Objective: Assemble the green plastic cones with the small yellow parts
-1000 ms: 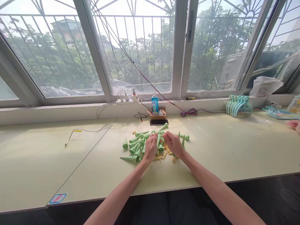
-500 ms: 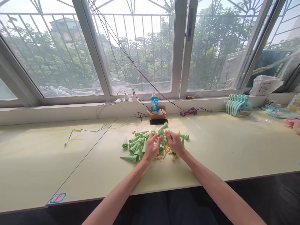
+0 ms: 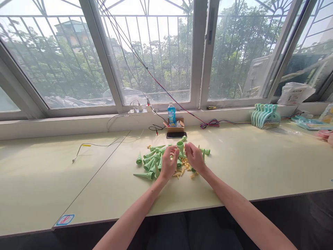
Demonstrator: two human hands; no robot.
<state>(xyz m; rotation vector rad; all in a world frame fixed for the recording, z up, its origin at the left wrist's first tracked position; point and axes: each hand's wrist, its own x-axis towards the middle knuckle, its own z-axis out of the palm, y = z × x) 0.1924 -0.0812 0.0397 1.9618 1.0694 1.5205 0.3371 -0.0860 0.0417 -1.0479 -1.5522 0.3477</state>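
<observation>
Between my hands a green plastic watering spike [image 3: 180, 145] is held up, its wide round mouth towards me and its point downward. My left hand [image 3: 169, 162] is closed on its left side with thumb and fingers. My right hand [image 3: 194, 158] is pinched close to the right side of the spike; what its fingertips hold, if anything, is too small to tell. Below and left of my hands lies a pile of similar green spikes [image 3: 148, 176]. Small yellow plastic pieces [image 3: 179, 173] are scattered beneath the hands, partly covered by them.
Behind the pile are a black phone [image 3: 176, 135], a small cardboard box [image 3: 175, 129] and a blue bottle [image 3: 171, 115]. Cables [image 3: 212, 123] lie along the windowsill. Turquoise hangers [image 3: 264, 116] stand at the right, where another person's hand [image 3: 330, 139] shows at the edge.
The green spike has tipped so that its open mouth now faces me. Both hands stay over the pile, with the right hand shifted slightly.
</observation>
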